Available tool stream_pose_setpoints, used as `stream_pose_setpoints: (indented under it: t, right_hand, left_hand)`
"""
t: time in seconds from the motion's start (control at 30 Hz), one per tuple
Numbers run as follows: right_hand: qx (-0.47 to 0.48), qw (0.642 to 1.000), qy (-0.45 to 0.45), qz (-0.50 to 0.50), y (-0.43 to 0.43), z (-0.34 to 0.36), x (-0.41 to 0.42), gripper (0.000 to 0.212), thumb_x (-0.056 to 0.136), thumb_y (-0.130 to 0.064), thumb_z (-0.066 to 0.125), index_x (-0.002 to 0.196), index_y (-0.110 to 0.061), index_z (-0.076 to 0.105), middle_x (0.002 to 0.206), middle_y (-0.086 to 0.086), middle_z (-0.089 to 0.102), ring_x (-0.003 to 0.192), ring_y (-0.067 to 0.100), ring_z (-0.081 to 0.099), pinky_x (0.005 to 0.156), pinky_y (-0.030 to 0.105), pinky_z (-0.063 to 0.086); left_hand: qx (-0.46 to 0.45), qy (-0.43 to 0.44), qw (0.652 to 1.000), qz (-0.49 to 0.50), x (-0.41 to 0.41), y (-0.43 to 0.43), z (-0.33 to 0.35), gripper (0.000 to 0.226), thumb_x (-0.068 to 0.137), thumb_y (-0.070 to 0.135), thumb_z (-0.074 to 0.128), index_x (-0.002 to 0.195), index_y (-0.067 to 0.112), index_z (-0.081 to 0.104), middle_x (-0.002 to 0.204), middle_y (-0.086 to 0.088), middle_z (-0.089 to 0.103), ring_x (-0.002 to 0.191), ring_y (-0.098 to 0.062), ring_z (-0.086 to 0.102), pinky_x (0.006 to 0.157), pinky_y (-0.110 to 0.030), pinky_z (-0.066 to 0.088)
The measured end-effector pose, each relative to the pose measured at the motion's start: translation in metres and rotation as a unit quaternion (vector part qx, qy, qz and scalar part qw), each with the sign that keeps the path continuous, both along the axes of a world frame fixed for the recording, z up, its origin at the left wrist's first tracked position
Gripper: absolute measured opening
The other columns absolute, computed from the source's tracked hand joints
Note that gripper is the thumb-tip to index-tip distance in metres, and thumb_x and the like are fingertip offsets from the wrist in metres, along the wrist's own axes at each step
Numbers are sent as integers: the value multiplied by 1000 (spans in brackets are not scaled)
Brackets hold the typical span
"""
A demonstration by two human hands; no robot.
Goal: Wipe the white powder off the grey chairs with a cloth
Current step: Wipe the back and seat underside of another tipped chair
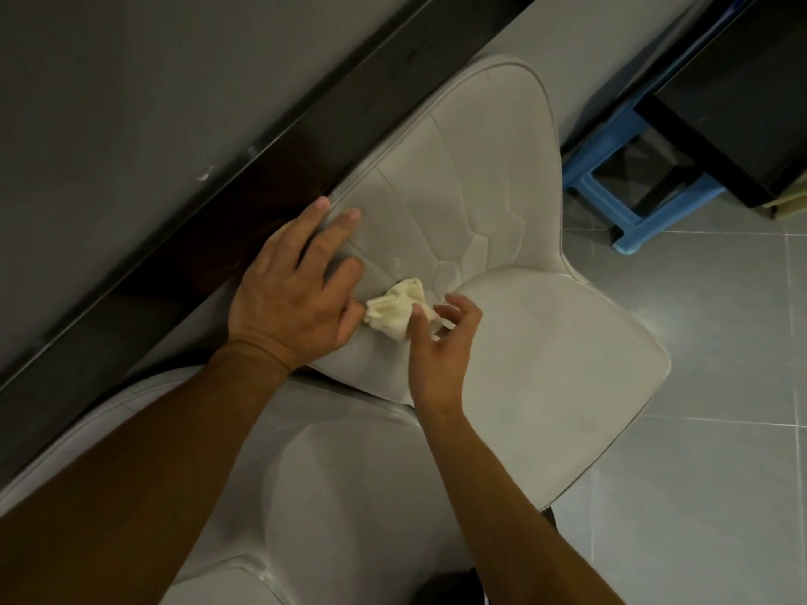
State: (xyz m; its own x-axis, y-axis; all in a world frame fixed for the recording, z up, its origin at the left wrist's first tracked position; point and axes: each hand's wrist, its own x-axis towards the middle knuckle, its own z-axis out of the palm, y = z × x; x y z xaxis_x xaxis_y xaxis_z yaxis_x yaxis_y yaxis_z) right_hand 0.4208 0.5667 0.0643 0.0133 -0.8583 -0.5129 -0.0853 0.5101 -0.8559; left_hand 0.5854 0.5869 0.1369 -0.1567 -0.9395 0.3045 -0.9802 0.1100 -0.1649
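Nearest lay a smooth grey padded chair (349, 495) under both forearms, and beyond it, on the quilted grey upholstered chair (546, 342), the left hand (297, 294) pressed straight, released fingers (345, 224) against the backrest's left edge while the right hand (441, 342) pinched the crumpled cream cloth (395, 312) at the backrest's foot.

Cloth (395, 312) on far chair (458, 176), between left hand (292, 294) and right hand (441, 342), near chair (340, 495) in front, table (244, 168) behind, stool (611, 198) at right.
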Motion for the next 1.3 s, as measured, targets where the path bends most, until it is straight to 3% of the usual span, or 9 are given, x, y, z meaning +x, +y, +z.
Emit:
stream_pose_setpoints:
  t: [0.1, 0.2, 0.47, 0.57, 0.73, 0.83, 0.97, 1.1, 1.3]
  right_hand:
    - [-134, 987, -7, 87, 19, 5, 5, 27, 102, -33, 52, 128, -27, 53, 127, 6, 50, 119, 7, 53, 100, 28, 48]
    - [-113, 981, -15, 154, 24, 9, 5, 41, 93, -49, 62, 130, -31, 55, 128, 2, 39, 114, 3, 52, 92, 22, 51]
    - [-189, 969, 92, 127, -21, 8, 4, 25, 97, -35, 64, 86, -15, 54, 96, 5, 50, 80, 7, 52, 72, 16, 42]
    - [-174, 977, 64, 103, -29, 11, 14, 17, 99, -36, 61, 110, -25, 54, 108, 2, 57, 90, 15, 59, 76, 32, 52]
    - [-314, 917, 73, 236, -8, 4, 11, 47, 100, -32, 59, 141, -10, 52, 132, 11, 48, 118, 18, 55, 100, 25, 48]
    - [-249, 925, 117, 264, -3, -17, 4, 45, 101, -25, 58, 143, -11, 52, 127, 7, 50, 107, 19, 59, 97, 16, 44]
    - [-191, 919, 205, 278, -11, -31, -10, 38, 100, -25, 57, 135, -11, 58, 117, 11, 57, 96, 25, 61, 89, 35, 53]
    - [-296, 929, 124, 184, -15, -2, 1, 33, 96, -20, 66, 125, -5, 60, 112, 11, 57, 98, 15, 57, 84, 22, 48]
    - [-274, 933, 120, 199, -16, -16, 19, 26, 101, -17, 56, 122, -5, 63, 111, 11, 58, 95, 22, 60, 85, 39, 53]
  left_hand:
    - [0, 3, 1000, -1, 0, 0, 0, 23, 93, 26, 44, 92, 9, 60, 145, -18, 50, 139, -40, 38, 104, -48, 38]
    - [-3, -6, 1000, -1, 1, 0, 0, 22, 92, 26, 46, 92, 9, 59, 144, -19, 51, 138, -40, 38, 105, -47, 37]
    - [-6, -7, 1000, 4, 1, 1, 0, 21, 93, 25, 49, 93, 8, 62, 142, -20, 55, 138, -40, 38, 105, -48, 38]
    - [1, -5, 1000, 4, 1, 1, 0, 21, 93, 26, 48, 94, 9, 61, 143, -20, 53, 139, -39, 37, 107, -47, 37]
    - [-1, 0, 1000, -2, 2, 1, -2, 25, 96, 30, 46, 95, 10, 60, 146, -17, 46, 139, -40, 37, 106, -49, 38]
    - [-2, -5, 1000, 0, 2, 1, -2, 23, 94, 27, 45, 93, 9, 60, 145, -18, 48, 139, -39, 37, 106, -48, 38]
    - [1, 1, 1000, -2, 2, 1, -2, 20, 92, 26, 47, 93, 10, 59, 146, -16, 44, 139, -39, 37, 104, -48, 39]
    - [-9, 4, 1000, -1, 1, 0, -2, 21, 93, 26, 48, 93, 9, 60, 145, -16, 46, 138, -39, 38, 105, -48, 39]
    - [-4, 2, 1000, -5, 1, 1, -1, 19, 92, 24, 49, 92, 8, 60, 144, -18, 48, 138, -39, 38, 105, -47, 38]
